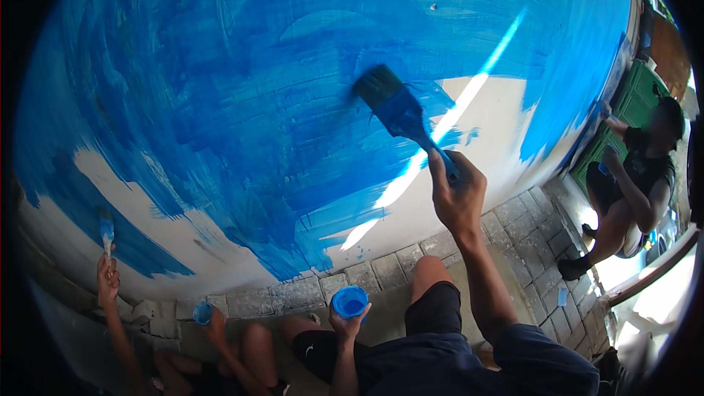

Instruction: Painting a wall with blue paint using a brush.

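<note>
My right hand [460, 189] is closed round the handle of a wide paintbrush [402, 111], raised in front of the wall. The brush is coated in blue, and its dark bristles point up and left, at or close to the painted surface; whether they touch I cannot tell. Low in the middle, my left hand [346, 324] grips a small cup of blue paint [350, 302] above my lap. Streaky blue covers most of the wall [488, 114], with bare off-white patches along its lower part. A bright strip of sunlight crosses it diagonally.
At the left, a co-worker's hand [108, 279] lifts a smaller paintbrush [107, 231]; the other holds a paint cup [203, 313]. Another person [645, 176] crouches at the right, beside a green panel [636, 103]. Grey paving blocks [539, 238] run along the wall's foot.
</note>
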`<state>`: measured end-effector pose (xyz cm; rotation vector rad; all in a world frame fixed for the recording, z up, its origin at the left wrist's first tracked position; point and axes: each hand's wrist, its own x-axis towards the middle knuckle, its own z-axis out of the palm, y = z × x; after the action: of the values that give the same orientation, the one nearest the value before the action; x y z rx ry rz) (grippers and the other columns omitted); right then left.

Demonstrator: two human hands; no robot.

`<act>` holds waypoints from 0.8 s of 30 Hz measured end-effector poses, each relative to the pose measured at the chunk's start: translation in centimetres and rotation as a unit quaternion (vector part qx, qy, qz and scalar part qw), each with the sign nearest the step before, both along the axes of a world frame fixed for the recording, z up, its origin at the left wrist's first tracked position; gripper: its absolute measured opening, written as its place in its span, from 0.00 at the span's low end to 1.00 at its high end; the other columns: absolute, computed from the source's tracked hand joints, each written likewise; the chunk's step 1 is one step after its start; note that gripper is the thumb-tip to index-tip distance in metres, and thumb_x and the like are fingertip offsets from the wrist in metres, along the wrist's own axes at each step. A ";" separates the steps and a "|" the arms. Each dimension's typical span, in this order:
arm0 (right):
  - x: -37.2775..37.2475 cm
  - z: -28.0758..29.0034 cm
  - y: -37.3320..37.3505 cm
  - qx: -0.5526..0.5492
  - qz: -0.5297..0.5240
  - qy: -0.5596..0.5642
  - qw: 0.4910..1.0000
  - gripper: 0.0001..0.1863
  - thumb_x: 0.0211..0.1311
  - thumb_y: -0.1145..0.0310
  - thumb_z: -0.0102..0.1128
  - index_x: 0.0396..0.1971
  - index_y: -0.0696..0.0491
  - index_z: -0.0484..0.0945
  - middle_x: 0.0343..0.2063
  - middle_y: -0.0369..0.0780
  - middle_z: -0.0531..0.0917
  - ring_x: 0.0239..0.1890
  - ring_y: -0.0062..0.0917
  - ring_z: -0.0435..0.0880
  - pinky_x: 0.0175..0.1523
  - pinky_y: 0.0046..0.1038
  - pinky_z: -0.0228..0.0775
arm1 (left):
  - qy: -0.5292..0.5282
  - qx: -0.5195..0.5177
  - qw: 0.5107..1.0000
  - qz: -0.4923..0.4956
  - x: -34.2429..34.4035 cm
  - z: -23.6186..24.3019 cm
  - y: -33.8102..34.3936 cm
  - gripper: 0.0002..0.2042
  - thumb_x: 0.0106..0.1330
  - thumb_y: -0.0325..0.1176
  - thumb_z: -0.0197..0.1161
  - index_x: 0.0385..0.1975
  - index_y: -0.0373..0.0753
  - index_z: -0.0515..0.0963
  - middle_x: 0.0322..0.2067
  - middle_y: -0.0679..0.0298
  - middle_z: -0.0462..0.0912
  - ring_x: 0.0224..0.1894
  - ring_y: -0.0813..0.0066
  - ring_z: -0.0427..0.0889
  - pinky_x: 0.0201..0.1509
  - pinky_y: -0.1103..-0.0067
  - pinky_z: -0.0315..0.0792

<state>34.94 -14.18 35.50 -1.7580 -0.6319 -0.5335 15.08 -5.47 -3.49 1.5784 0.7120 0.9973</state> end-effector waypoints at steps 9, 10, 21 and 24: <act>2.9 -1.7 -2.2 0.182 -0.091 -0.006 0.979 0.14 0.70 0.66 0.58 0.34 0.63 0.82 0.17 0.29 0.73 0.19 0.10 0.66 0.22 0.19 0.55 | -0.006 -0.002 1.000 -0.013 0.6 1.2 -0.2 0.29 0.37 0.34 0.85 0.41 0.38 0.77 0.38 0.63 0.83 0.39 0.71 0.82 0.47 0.72 0.76; 2.2 -1.3 -1.3 0.173 -0.062 -0.025 0.983 0.14 0.70 0.66 0.58 0.34 0.63 0.81 0.17 0.29 0.73 0.19 0.10 0.66 0.22 0.19 0.55 | -0.002 -0.001 1.000 -0.017 0.5 0.9 -0.2 0.29 0.37 0.34 0.85 0.41 0.38 0.77 0.38 0.63 0.83 0.39 0.71 0.82 0.47 0.72 0.76; 8.6 -3.3 -4.5 0.224 -0.141 0.009 0.964 0.16 0.70 0.62 0.58 0.32 0.62 0.82 0.16 0.30 0.73 0.19 0.11 0.65 0.24 0.19 0.55 | 0.009 -0.013 0.999 -0.032 1.0 -0.4 -0.4 0.31 0.36 0.32 0.85 0.43 0.38 0.77 0.40 0.63 0.82 0.41 0.71 0.81 0.50 0.72 0.75; 7.2 -3.7 -3.3 0.143 -0.103 -0.003 0.984 0.17 0.68 0.62 0.60 0.35 0.64 0.83 0.18 0.33 0.77 0.21 0.13 0.70 0.27 0.19 0.61 | 0.031 -0.038 0.997 -0.054 0.9 -1.0 -0.2 0.32 0.36 0.32 0.85 0.44 0.38 0.76 0.41 0.63 0.81 0.42 0.72 0.81 0.50 0.72 0.75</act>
<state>42.10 -17.49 31.84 -1.5554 -0.3580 -0.7343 16.00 -5.67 -4.45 1.5692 0.6920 0.8354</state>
